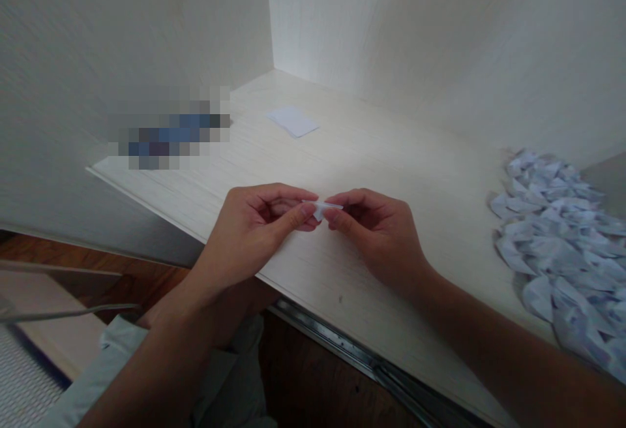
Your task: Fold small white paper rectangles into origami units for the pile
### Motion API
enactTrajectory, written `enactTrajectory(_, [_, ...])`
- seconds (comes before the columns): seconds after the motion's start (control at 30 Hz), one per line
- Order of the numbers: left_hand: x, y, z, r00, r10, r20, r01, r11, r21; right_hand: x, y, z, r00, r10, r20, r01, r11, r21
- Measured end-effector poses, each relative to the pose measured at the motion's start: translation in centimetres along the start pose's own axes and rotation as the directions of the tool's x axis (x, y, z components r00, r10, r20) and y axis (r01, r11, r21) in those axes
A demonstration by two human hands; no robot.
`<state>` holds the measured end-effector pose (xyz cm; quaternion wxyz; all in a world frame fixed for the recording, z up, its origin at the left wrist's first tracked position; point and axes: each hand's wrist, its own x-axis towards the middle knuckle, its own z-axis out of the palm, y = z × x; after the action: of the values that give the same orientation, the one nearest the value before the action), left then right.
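Note:
A small folded piece of white paper is held between both hands, above the front part of the pale desk. My left hand pinches its left end between thumb and fingers. On the other end, the thumb and forefinger of my right hand close in the same way. Part of the paper is covered by the fingertips, so its full shape is hidden. Beyond the hands, flat white sheets of paper lie on the desk.
A large heap of folded white paper pieces covers the right side. At the far left sits a pixelated bluish item. White panels rise behind and to the left. Below the desk's front edge runs a metal drawer rail.

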<state>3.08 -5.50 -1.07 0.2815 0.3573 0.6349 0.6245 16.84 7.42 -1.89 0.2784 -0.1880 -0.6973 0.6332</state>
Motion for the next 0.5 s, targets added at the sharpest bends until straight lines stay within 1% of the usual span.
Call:
enactTrajectory(0.17, [0.09,-0.11,-0.12,1.0,0.008,0.006,-0.008,1.0,-0.011,0.1,-0.07,-0.1,1.0,-0.018,-0.005,0.018,1.0,-0.003])
enactTrajectory(0.33, [0.05,-0.18,-0.11,1.0,0.022,0.015,-0.021,0.999,-0.035,0.23,-0.19,-0.09,1.0,-0.019,-0.015,0.019,0.999,-0.046])
enactTrajectory(0.5, [-0.05,-0.07,-0.08,1.0,0.027,-0.003,-0.027,0.999,-0.034,0.15,-0.3,-0.14,1.0,-0.03,-0.006,0.03,0.999,-0.045])
